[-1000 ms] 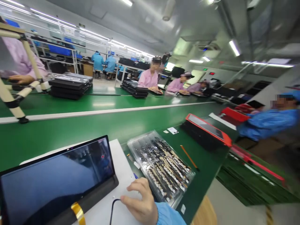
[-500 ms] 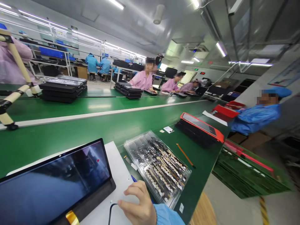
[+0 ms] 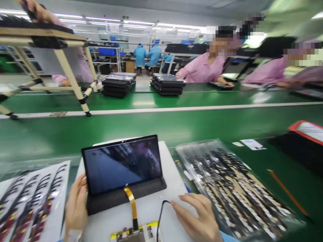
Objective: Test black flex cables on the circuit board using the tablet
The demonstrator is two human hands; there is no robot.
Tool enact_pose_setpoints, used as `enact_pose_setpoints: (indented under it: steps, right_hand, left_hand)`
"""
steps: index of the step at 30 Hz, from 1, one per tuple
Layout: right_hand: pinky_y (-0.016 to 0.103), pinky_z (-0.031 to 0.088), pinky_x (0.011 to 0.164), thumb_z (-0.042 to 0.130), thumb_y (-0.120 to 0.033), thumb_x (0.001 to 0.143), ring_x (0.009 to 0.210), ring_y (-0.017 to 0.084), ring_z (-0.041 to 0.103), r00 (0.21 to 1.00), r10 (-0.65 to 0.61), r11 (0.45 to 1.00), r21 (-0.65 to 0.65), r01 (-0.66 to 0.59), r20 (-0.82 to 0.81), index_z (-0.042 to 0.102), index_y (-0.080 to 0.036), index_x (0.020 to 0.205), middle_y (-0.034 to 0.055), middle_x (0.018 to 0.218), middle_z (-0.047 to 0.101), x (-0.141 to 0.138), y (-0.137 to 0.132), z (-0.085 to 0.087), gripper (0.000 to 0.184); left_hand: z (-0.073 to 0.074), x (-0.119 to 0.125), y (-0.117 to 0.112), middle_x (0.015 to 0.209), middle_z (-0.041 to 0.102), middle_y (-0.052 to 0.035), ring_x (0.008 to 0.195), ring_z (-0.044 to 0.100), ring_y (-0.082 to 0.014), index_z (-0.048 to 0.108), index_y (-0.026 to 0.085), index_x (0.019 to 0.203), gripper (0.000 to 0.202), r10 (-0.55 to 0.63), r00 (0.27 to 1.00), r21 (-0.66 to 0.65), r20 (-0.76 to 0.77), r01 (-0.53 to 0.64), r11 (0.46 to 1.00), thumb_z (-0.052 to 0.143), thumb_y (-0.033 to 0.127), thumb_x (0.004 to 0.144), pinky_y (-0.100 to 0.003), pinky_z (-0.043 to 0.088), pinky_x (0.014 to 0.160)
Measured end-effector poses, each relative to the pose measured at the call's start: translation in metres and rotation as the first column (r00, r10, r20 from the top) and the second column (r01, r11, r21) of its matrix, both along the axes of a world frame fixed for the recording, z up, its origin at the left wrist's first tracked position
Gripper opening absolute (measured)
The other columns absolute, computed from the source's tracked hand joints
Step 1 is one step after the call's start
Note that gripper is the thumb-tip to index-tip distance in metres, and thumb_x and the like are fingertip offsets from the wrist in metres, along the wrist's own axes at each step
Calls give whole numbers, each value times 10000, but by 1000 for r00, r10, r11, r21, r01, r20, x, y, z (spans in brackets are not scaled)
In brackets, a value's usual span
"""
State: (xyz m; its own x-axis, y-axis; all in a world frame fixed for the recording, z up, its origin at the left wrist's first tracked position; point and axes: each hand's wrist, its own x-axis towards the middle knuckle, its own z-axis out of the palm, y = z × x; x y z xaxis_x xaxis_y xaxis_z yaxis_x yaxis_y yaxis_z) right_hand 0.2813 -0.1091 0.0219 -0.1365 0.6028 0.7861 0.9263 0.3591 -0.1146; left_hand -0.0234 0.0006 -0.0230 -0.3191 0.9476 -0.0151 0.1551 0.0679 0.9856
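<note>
Tablet (image 3: 122, 164) sits landscape in a black folio stand (image 3: 126, 201), long axis L–R, rising slightly to the right, screen tilted back toward the person. It's on a white mat (image 3: 174, 174); screen image is dim, can't make it out. L hand (image 3: 77, 205): fingers close together, pressed to the tablet's left edge, can't tell if gripping. R hand (image 3: 196, 215): fingers spread, resting on mat just beside a thin black cable (image 3: 161, 210). Yellow ribbon cable (image 3: 131, 201) runs from tablet btm edge down to a PCB (image 3: 131, 235), cut off by frame btm. Right of mat: clear tray of flex cables (image 3: 234, 191), orange stick (image 3: 287, 191). Left: white sheet w/ cables (image 3: 32, 201). White card (image 3: 252, 144) on green belt (image 3: 161, 126): text unreadable. Beyond: black stacks (image 3: 168, 85), co-worker in pink smock (image 3: 204, 69).
</note>
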Motion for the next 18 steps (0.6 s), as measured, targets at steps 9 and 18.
enact_pose_setpoints:
  steps: [9,18]
  right_hand:
    - [297,394,792,508,-258,924,810,149,529,996,-24,1000,-13,23,-86,661,-256,810,14,812,586,-3,-1,-13,190]
    - [289,387,792,540,-297,908,781,148,537,994,-58,998,10,59,-93,660,-251,778,4,778,609,-4,-2,-10,183]
  left_hand:
    - [26,22,-10,990,630,-65,956,571,-229,518,161,1138,596,-33,999,77,32,30,997,524,623,762,-320,405,852]
    - [25,20,-11,991,619,-65,953,565,-235,513,166,1162,576,-27,999,75,32,25,997,513,598,781,-337,405,862]
